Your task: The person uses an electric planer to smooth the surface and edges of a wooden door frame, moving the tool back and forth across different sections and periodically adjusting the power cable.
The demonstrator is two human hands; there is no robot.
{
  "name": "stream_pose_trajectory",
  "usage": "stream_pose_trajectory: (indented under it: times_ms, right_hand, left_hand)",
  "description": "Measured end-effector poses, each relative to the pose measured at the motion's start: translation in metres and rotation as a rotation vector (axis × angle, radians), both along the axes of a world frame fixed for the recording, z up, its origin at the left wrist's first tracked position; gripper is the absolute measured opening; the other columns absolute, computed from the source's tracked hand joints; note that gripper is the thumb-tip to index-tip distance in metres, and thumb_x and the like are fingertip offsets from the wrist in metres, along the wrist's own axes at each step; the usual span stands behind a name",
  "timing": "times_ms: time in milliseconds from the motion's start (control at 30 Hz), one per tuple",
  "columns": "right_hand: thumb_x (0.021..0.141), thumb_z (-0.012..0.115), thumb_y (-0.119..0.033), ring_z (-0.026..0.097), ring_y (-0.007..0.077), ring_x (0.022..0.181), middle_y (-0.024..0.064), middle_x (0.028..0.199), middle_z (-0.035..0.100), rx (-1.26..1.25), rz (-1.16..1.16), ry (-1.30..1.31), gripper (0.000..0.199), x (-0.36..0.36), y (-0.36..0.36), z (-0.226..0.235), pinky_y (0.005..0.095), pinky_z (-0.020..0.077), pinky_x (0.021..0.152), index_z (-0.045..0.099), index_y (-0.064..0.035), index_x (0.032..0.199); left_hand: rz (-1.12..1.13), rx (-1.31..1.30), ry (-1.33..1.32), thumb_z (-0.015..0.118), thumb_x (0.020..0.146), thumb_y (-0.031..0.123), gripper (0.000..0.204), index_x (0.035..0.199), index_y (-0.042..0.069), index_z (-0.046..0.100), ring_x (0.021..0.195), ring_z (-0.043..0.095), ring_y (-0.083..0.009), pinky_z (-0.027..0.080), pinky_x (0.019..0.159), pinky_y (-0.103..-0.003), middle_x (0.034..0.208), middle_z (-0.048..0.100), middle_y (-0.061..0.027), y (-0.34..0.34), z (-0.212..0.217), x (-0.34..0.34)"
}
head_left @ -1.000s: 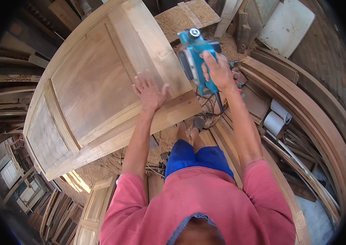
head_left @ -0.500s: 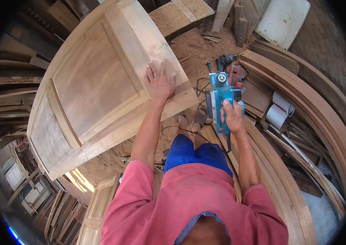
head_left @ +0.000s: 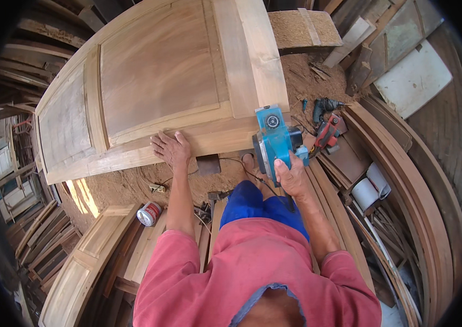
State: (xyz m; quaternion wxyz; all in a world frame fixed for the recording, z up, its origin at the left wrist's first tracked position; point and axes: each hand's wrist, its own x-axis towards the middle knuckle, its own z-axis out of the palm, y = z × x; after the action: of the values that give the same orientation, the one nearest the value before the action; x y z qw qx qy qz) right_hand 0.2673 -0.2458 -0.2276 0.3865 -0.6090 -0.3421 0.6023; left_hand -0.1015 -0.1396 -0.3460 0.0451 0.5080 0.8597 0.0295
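A large panelled wooden door [head_left: 160, 128] lies flat in front of me, its near edge running across the view. My left hand [head_left: 172, 150] rests on that near edge with the fingers spread. In my right hand [head_left: 292, 173] is a blue electric hand planer [head_left: 275, 143], gripped by its rear handle. The planer is at the door's near right corner, its front end over the wood; whether its sole touches the edge I cannot tell. Its dark cord hangs down from the handle toward my legs.
On the right floor lie a dark drill [head_left: 324, 108] and a red power tool [head_left: 327, 133], near long stacked boards [head_left: 405, 180]. A round tin [head_left: 149, 213] stands at lower left beside a smaller panelled door [head_left: 86, 256]. Behind, a shavings-covered board [head_left: 302, 30] adjoins a white panel [head_left: 413, 79].
My left hand has slid from the door's right end leftward onto its near edge. The planer has come to the door's corner. My view has turned, so the door appears shifted and rotated.
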Motion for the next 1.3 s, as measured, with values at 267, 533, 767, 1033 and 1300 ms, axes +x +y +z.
stream_pose_trajectory:
  times_ms: [267, 533, 767, 1033, 1300]
  right_hand:
    - [0.097, 0.063, -0.048, 0.057, 0.0179, 0.056, 0.0071, 0.063, 0.057, 0.127, 0.080, -0.137, 0.050, -0.036, 0.098, -0.009, 0.0354, 0.0447, 0.055, 0.061, 0.0009, 0.088]
    - [0.102, 0.061, -0.045, 0.055, 0.0105, 0.054, 0.0008, 0.064, 0.055, 0.113, 0.135, 0.011, 0.044, -0.040, 0.173, 0.001, 0.0287, 0.0437, 0.050, 0.059, -0.0041, 0.088]
    - [0.101, 0.062, -0.047, 0.052, 0.0093, 0.052, 0.0002, 0.063, 0.055, 0.060, 0.175, -0.061, 0.046, -0.047, 0.056, 0.007, 0.0288, 0.0425, 0.050, 0.062, -0.0012, 0.094]
    - [0.107, 0.055, -0.042, 0.051, 0.0096, 0.051, 0.0004, 0.064, 0.054, 0.089, 0.104, -0.073, 0.045, -0.069, 0.137, -0.017, 0.0274, 0.0416, 0.048, 0.064, 0.0025, 0.110]
    - [0.108, 0.051, -0.048, 0.051, 0.0111, 0.054, 0.0030, 0.071, 0.054, 0.103, -0.011, 0.053, 0.051, -0.106, 0.163, 0.005, 0.0270, 0.0424, 0.049, 0.058, 0.0018, 0.119]
  left_hand:
    - [-0.015, 0.021, 0.040, 0.047, 0.100, 0.048, 0.078, 0.160, 0.000, 0.030, 0.154, 0.011, -0.0566, 0.007, 0.123, -0.066, 0.165, 0.016, -0.0394, -0.001, -0.003, -0.002]
    - [-0.026, 0.020, 0.016, 0.045, 0.101, 0.048, 0.078, 0.161, 0.001, 0.029, 0.154, 0.010, -0.0555, 0.007, 0.123, -0.066, 0.164, 0.018, -0.0391, 0.001, 0.003, 0.005]
    - [0.002, -0.005, 0.012, 0.042, 0.102, 0.048, 0.077, 0.163, 0.003, 0.026, 0.155, 0.008, -0.0544, 0.005, 0.124, -0.065, 0.166, 0.013, -0.0377, -0.004, 0.003, 0.001]
    - [0.013, 0.024, -0.006, 0.047, 0.101, 0.046, 0.079, 0.162, 0.000, 0.026, 0.156, 0.005, -0.0527, 0.001, 0.125, -0.065, 0.167, 0.012, -0.0360, 0.005, 0.011, 0.001]
    - [0.002, 0.078, -0.176, 0.051, 0.099, 0.044, 0.085, 0.161, -0.006, 0.023, 0.155, 0.005, -0.0558, 0.001, 0.123, -0.068, 0.164, 0.014, -0.0397, -0.005, 0.018, -0.005]
